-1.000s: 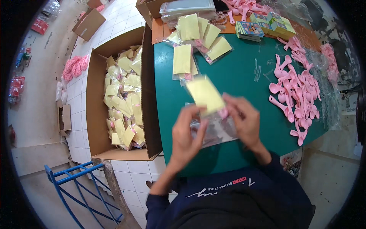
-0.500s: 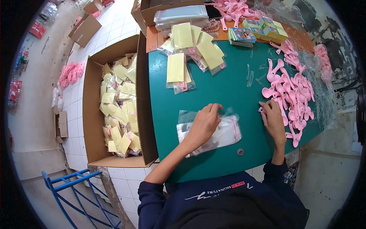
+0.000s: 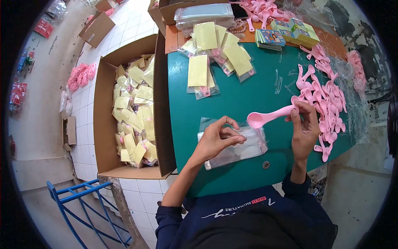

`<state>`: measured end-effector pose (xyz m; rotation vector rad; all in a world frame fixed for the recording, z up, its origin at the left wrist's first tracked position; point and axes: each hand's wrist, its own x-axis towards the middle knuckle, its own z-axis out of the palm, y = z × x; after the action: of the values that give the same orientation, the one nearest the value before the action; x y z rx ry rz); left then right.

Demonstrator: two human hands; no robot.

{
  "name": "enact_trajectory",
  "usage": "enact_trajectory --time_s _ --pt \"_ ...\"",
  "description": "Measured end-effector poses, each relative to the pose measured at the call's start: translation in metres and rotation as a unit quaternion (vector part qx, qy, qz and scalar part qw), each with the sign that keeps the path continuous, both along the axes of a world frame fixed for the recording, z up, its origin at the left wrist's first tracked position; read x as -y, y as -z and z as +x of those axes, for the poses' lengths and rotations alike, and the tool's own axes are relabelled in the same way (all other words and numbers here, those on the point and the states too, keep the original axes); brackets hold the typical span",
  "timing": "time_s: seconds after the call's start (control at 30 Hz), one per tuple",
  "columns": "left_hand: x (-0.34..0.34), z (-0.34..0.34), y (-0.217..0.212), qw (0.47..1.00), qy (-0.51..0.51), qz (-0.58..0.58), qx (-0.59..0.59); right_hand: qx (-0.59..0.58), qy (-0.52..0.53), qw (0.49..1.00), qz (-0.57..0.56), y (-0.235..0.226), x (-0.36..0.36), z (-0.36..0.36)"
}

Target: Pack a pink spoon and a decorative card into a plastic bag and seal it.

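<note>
My right hand (image 3: 304, 126) pinches a pink measuring spoon (image 3: 271, 116) by its handle end, its bowl pointing left above a stack of clear plastic bags (image 3: 238, 155). Over the left part of that stack is my left hand (image 3: 217, 139), fingers curled toward the thumb at the top bag; the fingertips' hold on the thin film is hard to see. To the right of my right hand lies a heap of pink spoons (image 3: 327, 101). Farther back, several filled clear packets with pale yellow cards (image 3: 198, 71) lie on the green table (image 3: 195, 120).
Left of the table stands a tall cardboard box (image 3: 161, 103) holding many packets. At the back are small printed cards (image 3: 271, 37), packs of plastic bags (image 3: 203, 14) and more pink spoons (image 3: 259, 10). A blue metal frame (image 3: 81, 193) stands at the lower left.
My right hand has lifted a pink measuring spoon from beside the heap and turned its bowl toward the bags. My left hand has stayed over the stack, its fingers lowered and curled. The view shifted slightly.
</note>
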<state>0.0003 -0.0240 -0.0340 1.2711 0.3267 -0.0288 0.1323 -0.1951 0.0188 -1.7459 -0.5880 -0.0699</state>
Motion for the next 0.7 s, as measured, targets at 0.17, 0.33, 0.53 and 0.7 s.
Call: enact_trajectory --time_s 0.17,0.33,0.53,0.7 --pt "0.002 -0.001 0.0 0.998 -0.025 -0.049 0.001 -0.039 -0.088 0.995 -0.009 -0.003 -0.003 -0.009" --pt "0.001 0.001 -0.011 0.999 -0.004 -0.022 0.026 -0.054 -0.158 0.985 -0.033 -0.005 -0.012 -0.009" --pt "-0.007 -0.005 -0.009 0.994 0.021 0.063 0.088 -0.036 -0.225 0.973 -0.024 -0.005 -0.019 -0.001" --pt "-0.014 -0.009 -0.022 0.993 0.021 0.071 0.094 0.142 -0.373 0.912 -0.097 -0.018 -0.046 0.02"
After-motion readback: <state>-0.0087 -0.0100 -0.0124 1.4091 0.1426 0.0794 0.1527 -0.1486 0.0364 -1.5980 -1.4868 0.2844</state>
